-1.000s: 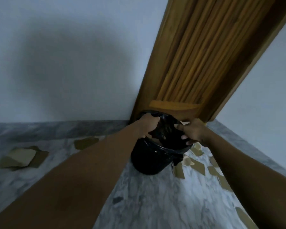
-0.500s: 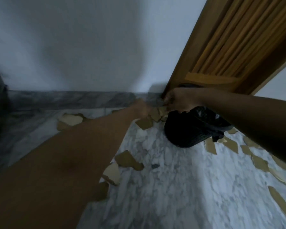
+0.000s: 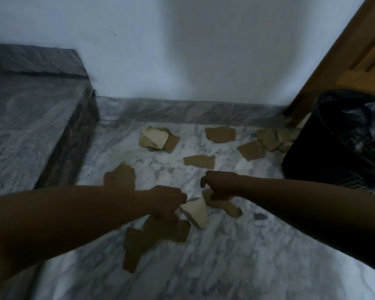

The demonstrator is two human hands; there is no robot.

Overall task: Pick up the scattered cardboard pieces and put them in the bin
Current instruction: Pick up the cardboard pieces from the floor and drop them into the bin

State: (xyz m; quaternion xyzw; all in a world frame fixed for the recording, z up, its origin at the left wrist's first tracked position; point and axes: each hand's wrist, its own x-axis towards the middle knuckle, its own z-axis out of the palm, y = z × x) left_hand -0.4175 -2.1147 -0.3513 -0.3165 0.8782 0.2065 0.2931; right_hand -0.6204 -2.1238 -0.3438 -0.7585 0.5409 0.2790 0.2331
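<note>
Torn brown cardboard pieces lie scattered on the marble floor. My left hand (image 3: 167, 202) is low over the floor, its fingers pinched on the edge of a pale cardboard piece (image 3: 195, 212) that tilts up; a larger brown piece (image 3: 160, 233) lies just beneath. My right hand (image 3: 220, 185) curls down over the upper end of another brown piece (image 3: 225, 206), which lies flat; its grip is hidden. The black mesh bin (image 3: 325, 152) with a black liner stands at the right, apart from both hands.
More pieces lie farther off: a pale-and-brown pile (image 3: 157, 139), a strip (image 3: 199, 161), one by the skirting (image 3: 220, 134), a cluster (image 3: 268, 140) beside the bin. A raised marble step (image 3: 30, 118) borders the left. A wooden door frame (image 3: 338, 55) rises behind the bin.
Both hands have left the bin's rim and dropped left and down to the floor pieces. The view has swung left, so the bin now sits at the right edge.
</note>
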